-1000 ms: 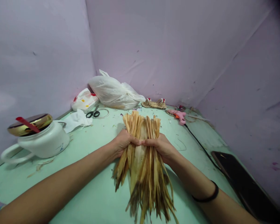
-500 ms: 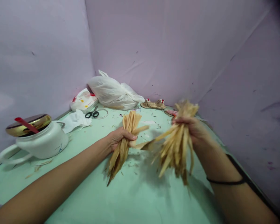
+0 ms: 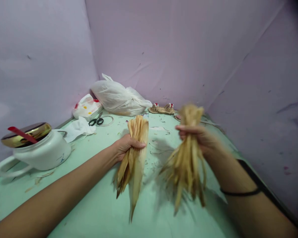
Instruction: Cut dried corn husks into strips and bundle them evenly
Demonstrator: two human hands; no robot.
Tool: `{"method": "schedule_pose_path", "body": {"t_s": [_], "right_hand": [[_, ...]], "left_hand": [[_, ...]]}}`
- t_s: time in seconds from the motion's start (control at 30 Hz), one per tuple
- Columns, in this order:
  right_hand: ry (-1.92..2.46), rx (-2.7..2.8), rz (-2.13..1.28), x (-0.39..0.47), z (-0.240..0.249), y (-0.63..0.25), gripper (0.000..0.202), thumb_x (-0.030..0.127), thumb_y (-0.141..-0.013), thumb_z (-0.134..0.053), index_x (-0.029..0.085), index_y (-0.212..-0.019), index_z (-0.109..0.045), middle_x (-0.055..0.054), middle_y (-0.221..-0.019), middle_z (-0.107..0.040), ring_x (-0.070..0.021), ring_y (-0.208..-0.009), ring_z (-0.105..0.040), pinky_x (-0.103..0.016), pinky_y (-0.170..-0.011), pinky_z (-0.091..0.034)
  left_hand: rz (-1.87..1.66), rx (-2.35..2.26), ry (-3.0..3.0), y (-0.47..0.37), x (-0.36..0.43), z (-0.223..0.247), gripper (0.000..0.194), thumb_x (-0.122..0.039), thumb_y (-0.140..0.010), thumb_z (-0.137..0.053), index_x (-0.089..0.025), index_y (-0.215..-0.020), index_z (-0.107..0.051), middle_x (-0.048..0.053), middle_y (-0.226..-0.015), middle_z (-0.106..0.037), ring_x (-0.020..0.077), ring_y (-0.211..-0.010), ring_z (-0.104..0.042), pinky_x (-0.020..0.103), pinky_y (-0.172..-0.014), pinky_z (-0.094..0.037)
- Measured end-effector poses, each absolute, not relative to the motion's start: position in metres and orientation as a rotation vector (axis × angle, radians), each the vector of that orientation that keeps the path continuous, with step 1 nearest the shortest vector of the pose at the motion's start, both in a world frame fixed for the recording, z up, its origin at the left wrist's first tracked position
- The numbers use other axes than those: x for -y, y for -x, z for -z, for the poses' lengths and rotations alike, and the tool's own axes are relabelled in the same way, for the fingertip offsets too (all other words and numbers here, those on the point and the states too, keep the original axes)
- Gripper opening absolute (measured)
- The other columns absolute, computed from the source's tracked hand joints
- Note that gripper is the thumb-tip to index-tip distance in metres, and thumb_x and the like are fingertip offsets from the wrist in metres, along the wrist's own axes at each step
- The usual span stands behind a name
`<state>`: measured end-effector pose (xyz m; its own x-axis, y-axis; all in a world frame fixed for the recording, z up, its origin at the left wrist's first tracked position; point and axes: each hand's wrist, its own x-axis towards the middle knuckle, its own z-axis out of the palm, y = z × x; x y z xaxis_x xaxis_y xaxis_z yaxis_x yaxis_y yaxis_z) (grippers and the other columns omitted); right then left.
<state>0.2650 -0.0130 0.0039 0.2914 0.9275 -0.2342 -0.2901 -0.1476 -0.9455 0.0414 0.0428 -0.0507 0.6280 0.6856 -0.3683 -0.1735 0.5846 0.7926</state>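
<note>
Two bundles of dry, straw-coloured strips, which look like corn husks, are held up over the green tabletop (image 3: 89, 211). My left hand (image 3: 126, 145) is closed round the middle of the left husk bundle (image 3: 135, 165), thumb across its front; one long pale strip hangs lower than the others. My right hand (image 3: 198, 135) grips the fuller husk bundle (image 3: 188, 165) below its top, and its strips fan out downward. Motion blurs this hand and its bundle slightly. The two bundles are apart.
On the left stands a white mug (image 3: 46, 152) with a gold lid (image 3: 27, 134) and red straw. Behind are crumpled tissue (image 3: 79, 129), black-handled scissors (image 3: 96, 122), a tissue pack (image 3: 86, 107) and a white plastic bag (image 3: 119, 97). A woven piece (image 3: 161, 109) lies by the back wall.
A strip that stretched between the two bundles now hangs down in the left bundle. My right hand's bundle has come away from it and hangs straighter.
</note>
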Motion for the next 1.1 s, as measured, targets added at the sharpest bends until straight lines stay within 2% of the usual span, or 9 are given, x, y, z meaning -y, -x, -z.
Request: {"method": "schedule_pose_path", "body": {"t_s": [0.07,0.13,0.23,0.33,0.53,0.63,0.8,0.93,1.1], "right_hand": [[1.303,0.755,-1.463,0.008,0.02,-0.236,0.016,0.011,-0.052,-0.072,0.015,-0.056,-0.057,0.004,-0.043,-0.051,-0.0076,-0.038,-0.045,-0.02,-0.038,-0.038],[1.239,0.828,-1.574,0.01,0.037,-0.215,0.022,0.013,-0.048,-0.075,0.014,-0.065,-0.061,0.002,-0.05,-0.057,-0.0098,-0.043,-0.05,-0.023,-0.045,-0.043],[1.171,0.878,-1.646,0.017,0.043,-0.201,0.036,0.013,-0.045,-0.076,0.013,-0.079,-0.064,-0.001,-0.065,-0.065,-0.0152,-0.058,-0.059,-0.028,-0.058,-0.049],[1.102,0.908,-1.685,0.021,0.042,-0.2,0.042,0.012,-0.046,-0.075,0.014,-0.086,-0.064,-0.004,-0.077,-0.068,-0.019,-0.07,-0.063,-0.031,-0.068,-0.05],[1.256,0.843,-1.521,0.017,0.047,-0.201,0.03,0.011,-0.047,-0.071,0.012,-0.076,-0.063,-0.001,-0.059,-0.063,-0.0136,-0.05,-0.056,-0.028,-0.055,-0.047],[1.241,0.804,-1.52,0.017,0.047,-0.201,0.036,0.01,-0.046,-0.071,0.012,-0.081,-0.064,-0.002,-0.063,-0.065,-0.015,-0.053,-0.058,-0.03,-0.058,-0.049],[1.218,0.858,-1.505,0.017,0.049,-0.201,0.042,0.012,-0.046,-0.071,0.012,-0.088,-0.065,-0.007,-0.077,-0.069,-0.0217,-0.068,-0.064,-0.035,-0.067,-0.05],[1.269,0.888,-1.432,0.016,0.055,-0.2,0.038,0.013,-0.047,-0.07,0.012,-0.085,-0.065,-0.004,-0.07,-0.068,-0.0224,-0.065,-0.064,-0.035,-0.064,-0.05],[1.315,0.867,-1.355,0.016,0.061,-0.193,0.027,0.011,-0.048,-0.066,0.012,-0.074,-0.064,-0.002,-0.063,-0.066,-0.0185,-0.056,-0.061,-0.031,-0.057,-0.049]], "left_hand": [[-0.584,-0.703,-0.804,-0.045,-0.037,0.05,0.028,-0.005,-0.049,-0.073,-0.008,-0.075,-0.064,0.007,-0.059,-0.067,0.019,-0.05,-0.062,0.032,-0.052,-0.052],[-0.597,-0.657,-0.799,-0.049,-0.033,0.05,0.035,-0.006,-0.048,-0.075,-0.007,-0.081,-0.065,0.01,-0.068,-0.069,0.0219,-0.06,-0.065,0.035,-0.061,-0.053],[-0.61,-0.579,-0.775,-0.053,-0.028,0.052,0.044,-0.007,-0.048,-0.076,-0.006,-0.091,-0.065,0.017,-0.086,-0.07,0.0279,-0.077,-0.066,0.042,-0.074,-0.052],[-0.613,-0.568,-0.75,-0.055,-0.026,0.054,0.046,-0.008,-0.05,-0.077,-0.006,-0.094,-0.064,0.018,-0.093,-0.069,0.0288,-0.083,-0.065,0.043,-0.079,-0.05],[-0.594,-0.638,-0.762,-0.054,-0.026,0.051,0.043,-0.007,-0.048,-0.075,-0.005,-0.09,-0.064,0.015,-0.078,-0.069,0.0279,-0.072,-0.066,0.043,-0.071,-0.052],[-0.642,-0.684,-0.79,-0.054,-0.025,0.049,0.045,-0.001,-0.044,-0.072,-0.006,-0.088,-0.064,0.015,-0.079,-0.07,0.0291,-0.073,-0.066,0.045,-0.072,-0.052],[-0.727,-0.762,-0.828,-0.058,-0.023,0.049,0.04,0.001,-0.042,-0.067,-0.007,-0.08,-0.064,0.011,-0.07,-0.069,0.0251,-0.064,-0.065,0.041,-0.065,-0.053],[-0.758,-0.815,-0.843,-0.059,-0.022,0.049,0.038,0.001,-0.041,-0.064,-0.008,-0.078,-0.064,0.008,-0.066,-0.068,0.0232,-0.061,-0.064,0.038,-0.063,-0.053],[-0.756,-0.777,-0.811,-0.06,-0.018,0.049,0.033,0.002,-0.042,-0.062,-0.009,-0.072,-0.063,0.005,-0.061,-0.066,0.0209,-0.059,-0.063,0.035,-0.06,-0.052]]}}
